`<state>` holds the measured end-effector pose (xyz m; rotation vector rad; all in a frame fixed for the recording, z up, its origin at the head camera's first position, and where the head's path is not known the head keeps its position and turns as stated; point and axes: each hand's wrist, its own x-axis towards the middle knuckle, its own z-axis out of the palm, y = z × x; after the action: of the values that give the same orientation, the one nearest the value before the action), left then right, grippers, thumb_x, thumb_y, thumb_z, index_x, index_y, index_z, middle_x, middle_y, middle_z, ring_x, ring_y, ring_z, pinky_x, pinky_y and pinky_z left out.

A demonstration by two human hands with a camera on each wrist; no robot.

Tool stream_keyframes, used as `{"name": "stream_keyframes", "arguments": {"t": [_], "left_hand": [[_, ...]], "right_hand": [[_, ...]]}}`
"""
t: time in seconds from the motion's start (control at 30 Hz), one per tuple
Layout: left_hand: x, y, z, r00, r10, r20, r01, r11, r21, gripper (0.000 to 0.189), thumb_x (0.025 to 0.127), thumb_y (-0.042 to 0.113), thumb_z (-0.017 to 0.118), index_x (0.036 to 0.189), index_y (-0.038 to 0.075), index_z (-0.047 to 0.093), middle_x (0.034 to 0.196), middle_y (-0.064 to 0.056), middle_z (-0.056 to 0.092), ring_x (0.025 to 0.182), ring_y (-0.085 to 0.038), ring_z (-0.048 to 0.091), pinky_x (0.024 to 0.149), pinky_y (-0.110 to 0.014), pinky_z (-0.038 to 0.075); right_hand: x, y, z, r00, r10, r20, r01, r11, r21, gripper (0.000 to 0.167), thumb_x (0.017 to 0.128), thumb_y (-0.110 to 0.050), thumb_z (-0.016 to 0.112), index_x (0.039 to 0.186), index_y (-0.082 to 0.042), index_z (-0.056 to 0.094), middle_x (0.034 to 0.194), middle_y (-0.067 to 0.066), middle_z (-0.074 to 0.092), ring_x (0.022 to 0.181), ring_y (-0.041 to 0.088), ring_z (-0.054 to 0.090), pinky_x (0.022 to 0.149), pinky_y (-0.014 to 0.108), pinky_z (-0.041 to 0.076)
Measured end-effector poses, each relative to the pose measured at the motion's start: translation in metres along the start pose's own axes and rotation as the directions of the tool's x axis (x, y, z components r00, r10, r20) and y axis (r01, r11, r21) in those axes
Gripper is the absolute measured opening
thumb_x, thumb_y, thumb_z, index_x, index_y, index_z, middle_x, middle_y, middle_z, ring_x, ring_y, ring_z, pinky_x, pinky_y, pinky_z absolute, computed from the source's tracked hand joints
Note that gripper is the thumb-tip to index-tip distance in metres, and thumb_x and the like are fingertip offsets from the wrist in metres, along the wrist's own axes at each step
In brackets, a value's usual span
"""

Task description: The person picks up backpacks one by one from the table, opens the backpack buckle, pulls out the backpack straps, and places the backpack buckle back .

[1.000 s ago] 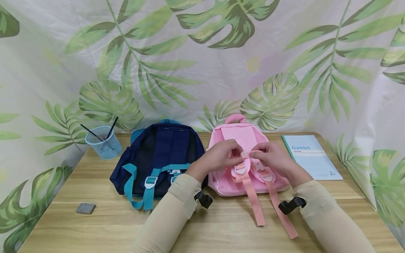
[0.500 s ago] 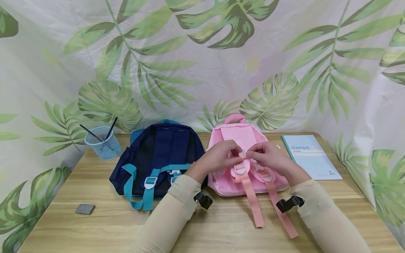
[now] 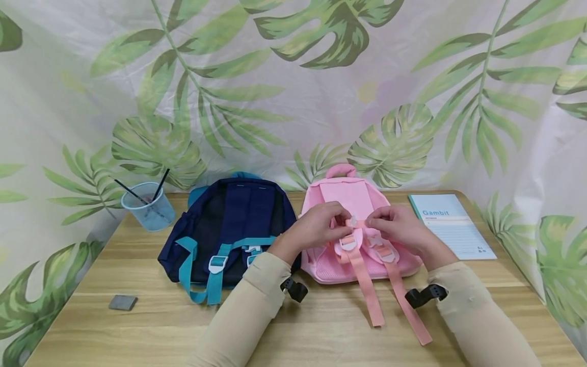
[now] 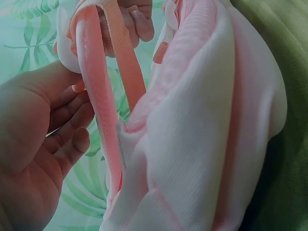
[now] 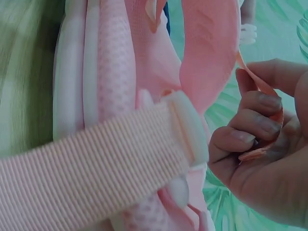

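Observation:
A pink child's backpack (image 3: 341, 192) lies on the table with its strap side up. My left hand (image 3: 318, 224) pinches a small white buckle (image 3: 353, 221) between thumb and fingers, raised above the bag. My right hand (image 3: 398, 227) holds the narrow peach chest strap (image 3: 362, 224) just right of the buckle. In the right wrist view, the strap's loose end (image 5: 257, 153) runs into my curled fingers. Two wider peach straps (image 3: 367, 290) hang from white adjusters over the bag's lower edge. The left wrist view shows a padded pink shoulder strap (image 4: 94, 62) beside my left hand.
A navy backpack (image 3: 249, 204) with teal straps lies to the left. Behind it stands a blue cup (image 3: 149, 206) holding two dark sticks. A grey eraser-like block (image 3: 123, 302) is at front left. A notebook (image 3: 451, 227) lies at right.
My right hand closed in toward the buckle, then drew away to the right along the chest strap, so more strap shows between the hands. My left hand stays nearly still.

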<state>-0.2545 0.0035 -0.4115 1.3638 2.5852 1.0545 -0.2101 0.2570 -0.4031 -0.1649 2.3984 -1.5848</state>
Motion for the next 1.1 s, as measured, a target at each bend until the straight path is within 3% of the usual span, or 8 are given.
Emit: {"name": "stream_keyframes", "arguments": {"t": [0.2, 0.43, 0.6, 0.83, 1.1], "left_hand": [[0.001, 0.000, 0.001, 1.000, 0.000, 0.000, 0.000, 1.000, -0.003, 0.020, 0.099, 0.016, 0.081, 0.114, 0.005, 0.074, 0.103, -0.008, 0.073, 0.094, -0.018, 0.069, 0.086, -0.019, 0.052], [0.001, 0.001, 0.002, 1.000, 0.007, 0.000, -0.007, 1.000, 0.007, 0.020, 0.099, 0.016, 0.080, 0.115, 0.004, 0.075, 0.101, -0.007, 0.072, 0.092, -0.019, 0.067, 0.084, -0.021, 0.051], [0.001, 0.001, 0.002, 1.000, 0.003, -0.002, -0.003, 1.000, 0.016, 0.019, 0.100, 0.017, 0.080, 0.114, 0.005, 0.075, 0.100, -0.006, 0.071, 0.092, -0.019, 0.066, 0.084, -0.023, 0.052], [0.001, 0.001, 0.002, 1.000, 0.006, -0.005, -0.006, 1.000, 0.019, 0.020, 0.099, 0.018, 0.081, 0.114, 0.005, 0.075, 0.100, -0.006, 0.072, 0.092, -0.017, 0.066, 0.085, -0.021, 0.051], [0.001, 0.001, 0.002, 1.000, 0.017, -0.005, -0.016, 1.000, 0.014, 0.021, 0.099, 0.017, 0.081, 0.114, 0.004, 0.075, 0.100, -0.006, 0.071, 0.091, -0.019, 0.066, 0.084, -0.020, 0.050]], "right_hand": [[0.002, -0.003, 0.006, 1.000, 0.001, -0.021, -0.001, 1.000, 0.012, 0.026, 0.105, -0.012, 0.068, 0.115, 0.011, 0.070, 0.067, -0.006, 0.046, 0.063, 0.009, 0.044, 0.062, 0.025, 0.043], [0.004, -0.007, 0.012, 1.000, -0.016, -0.001, 0.015, 0.996, -0.083, 0.026, 0.106, -0.017, 0.068, 0.118, 0.006, 0.074, 0.085, -0.002, 0.064, 0.076, 0.011, 0.054, 0.067, 0.026, 0.051], [0.000, -0.009, 0.004, 1.000, 0.003, 0.004, -0.003, 0.995, -0.105, 0.027, 0.107, -0.018, 0.066, 0.115, 0.008, 0.073, 0.075, -0.002, 0.057, 0.068, 0.010, 0.051, 0.061, 0.024, 0.047], [-0.003, 0.001, -0.010, 0.995, 0.045, 0.092, -0.042, 0.999, -0.030, 0.027, 0.107, -0.010, 0.064, 0.117, 0.016, 0.068, 0.074, -0.003, 0.059, 0.064, 0.007, 0.051, 0.060, 0.023, 0.047], [0.000, 0.004, -0.006, 0.996, -0.013, 0.090, 0.007, 0.998, 0.065, 0.023, 0.108, -0.006, 0.061, 0.115, 0.015, 0.064, 0.075, -0.004, 0.059, 0.062, 0.005, 0.048, 0.059, 0.020, 0.043]]}}
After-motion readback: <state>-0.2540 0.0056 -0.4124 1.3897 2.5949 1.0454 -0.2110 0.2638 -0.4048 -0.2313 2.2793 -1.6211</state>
